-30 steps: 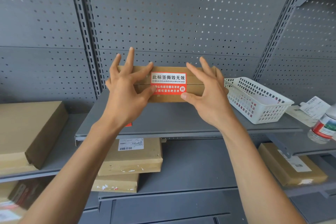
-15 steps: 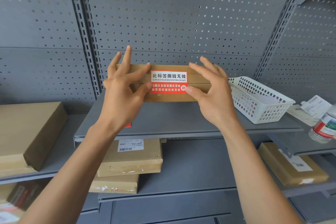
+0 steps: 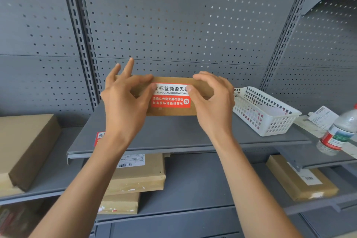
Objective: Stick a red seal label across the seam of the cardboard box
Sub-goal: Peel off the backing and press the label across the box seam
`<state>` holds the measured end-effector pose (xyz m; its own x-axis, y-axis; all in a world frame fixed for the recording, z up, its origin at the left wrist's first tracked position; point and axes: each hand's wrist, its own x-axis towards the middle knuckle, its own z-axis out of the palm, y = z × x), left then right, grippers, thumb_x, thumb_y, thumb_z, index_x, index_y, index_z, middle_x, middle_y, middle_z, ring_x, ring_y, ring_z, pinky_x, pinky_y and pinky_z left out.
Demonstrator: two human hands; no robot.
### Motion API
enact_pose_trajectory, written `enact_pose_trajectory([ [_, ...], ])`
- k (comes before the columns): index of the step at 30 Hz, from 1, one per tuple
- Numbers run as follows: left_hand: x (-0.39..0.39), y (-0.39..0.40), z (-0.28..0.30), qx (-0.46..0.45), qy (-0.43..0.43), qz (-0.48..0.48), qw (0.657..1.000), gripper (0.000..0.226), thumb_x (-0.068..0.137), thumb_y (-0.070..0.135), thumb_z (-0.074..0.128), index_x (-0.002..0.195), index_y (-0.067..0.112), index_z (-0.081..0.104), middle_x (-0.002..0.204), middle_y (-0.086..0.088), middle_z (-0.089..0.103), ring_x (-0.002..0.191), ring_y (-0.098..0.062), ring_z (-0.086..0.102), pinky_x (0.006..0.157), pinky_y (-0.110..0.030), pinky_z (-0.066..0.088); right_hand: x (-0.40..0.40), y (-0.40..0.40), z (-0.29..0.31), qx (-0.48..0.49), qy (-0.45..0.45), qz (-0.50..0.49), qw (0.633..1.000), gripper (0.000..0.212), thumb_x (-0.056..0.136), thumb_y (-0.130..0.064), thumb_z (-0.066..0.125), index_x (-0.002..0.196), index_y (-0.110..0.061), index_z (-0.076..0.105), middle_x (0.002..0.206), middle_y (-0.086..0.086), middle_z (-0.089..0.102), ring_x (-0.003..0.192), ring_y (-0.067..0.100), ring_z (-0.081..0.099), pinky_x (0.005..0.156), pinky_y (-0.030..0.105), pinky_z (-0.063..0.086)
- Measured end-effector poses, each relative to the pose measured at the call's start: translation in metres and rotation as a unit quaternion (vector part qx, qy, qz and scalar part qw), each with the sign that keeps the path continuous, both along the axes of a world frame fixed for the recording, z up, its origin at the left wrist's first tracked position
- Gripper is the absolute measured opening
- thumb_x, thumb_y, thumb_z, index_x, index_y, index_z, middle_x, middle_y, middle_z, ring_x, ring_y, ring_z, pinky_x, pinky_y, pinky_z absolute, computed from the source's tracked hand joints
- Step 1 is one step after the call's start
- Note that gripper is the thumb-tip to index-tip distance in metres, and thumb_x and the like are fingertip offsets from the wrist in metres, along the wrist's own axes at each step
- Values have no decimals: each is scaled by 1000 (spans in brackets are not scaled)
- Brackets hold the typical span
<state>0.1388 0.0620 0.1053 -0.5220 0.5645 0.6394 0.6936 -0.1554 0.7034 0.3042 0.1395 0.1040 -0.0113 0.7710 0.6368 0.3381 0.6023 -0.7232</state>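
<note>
Since half a second ago both thumbs have slid up from the red lower band of the red seal label (image 3: 171, 95) to its white upper band, and the right hand's fingers, then stretched out flat over the top of the cardboard box (image 3: 199, 85), now curl over its upper edge.

The box stands on the grey shelf (image 3: 173, 133), close to the pegboard back wall, with its long axis running left to right and its narrow front face turned toward the person. The seam runs along that face, level with the shelf. The label lies flat across it, white half above the seam and red half below, its printed lines reading upright and its own long side also left to right.

The left hand (image 3: 123, 102) is spread, thumb tip pressed on the label's upper left corner, index finger laid along the box top, other fingers raised. The right hand (image 3: 214, 102) presses its thumb on the upper right corner, fingers bent over the box's top edge. A white basket (image 3: 270, 114) sits just right of the box on the same shelf.
</note>
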Motion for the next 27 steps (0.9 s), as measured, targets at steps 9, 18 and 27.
enact_pose_trajectory([
  [9,-4,-7,-11,-38,41,-34,998,46,83,27,83,127,33,69,163,2,37,157,-28,18,122,-57,19,12,-1,-8,-16,-105,67,992,52,87,-22,74,133,-42,60,154,-19,47,154,26,15,122,53,15],
  [18,4,-1,-17,-10,26,-13,1000,44,77,46,80,120,36,73,160,-4,43,153,-29,23,114,-63,29,-13,-10,-16,2,-140,-48,989,65,79,-65,70,137,-39,56,155,-21,43,155,27,7,112,53,15],
  [27,-3,-3,-20,-36,37,-34,998,43,86,31,80,126,39,68,164,0,37,153,-28,21,115,-63,28,-8,-4,-19,1,-120,-13,993,52,85,-50,72,135,-40,58,154,-21,45,154,23,7,109,51,13],
])
